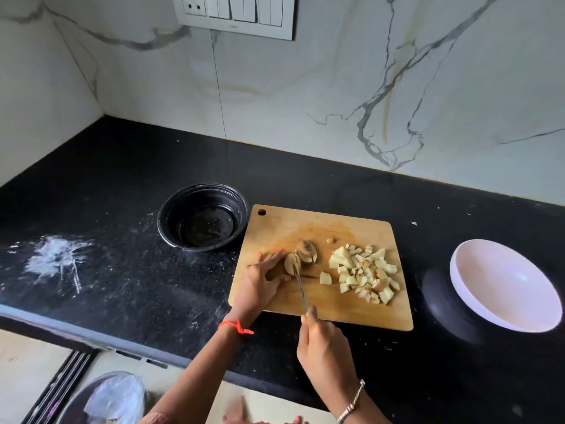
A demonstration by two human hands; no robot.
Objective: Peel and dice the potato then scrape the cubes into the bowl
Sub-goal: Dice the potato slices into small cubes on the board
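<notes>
Wooden cutting board (324, 304) lies flat on the black desk (122, 179), near its front edge.

Left hand (263, 278): over the board's 9 o'clock side, fingers curled round the uncut potato piece (289, 264) and clamping it in place.

Right hand (324, 344): at the board's 6 o'clock edge, closed round the knife handle, which is hidden inside the grip. The knife (301, 290) points toward 12 o'clock, and its blade sits in the held potato piece beside the left fingertips. Whether the edge has reached the wood cannot be told.

A second potato piece (308, 247), partly sliced, lies just beyond at 1 o'clock of the held one.

Diced cubes (365, 273) form a loose pile on the board's 3 o'clock half. One larger cube (325, 277) sits between the pile and the blade.

White bowl (504, 286): on the desk at 3 o'clock of the board, tilted, apart from it. Black bowl (183, 206): at 10 o'clock, just beside the board's corner.

White powder smear (55, 258) marks the desk at 9 o'clock, well apart from the board.
</notes>
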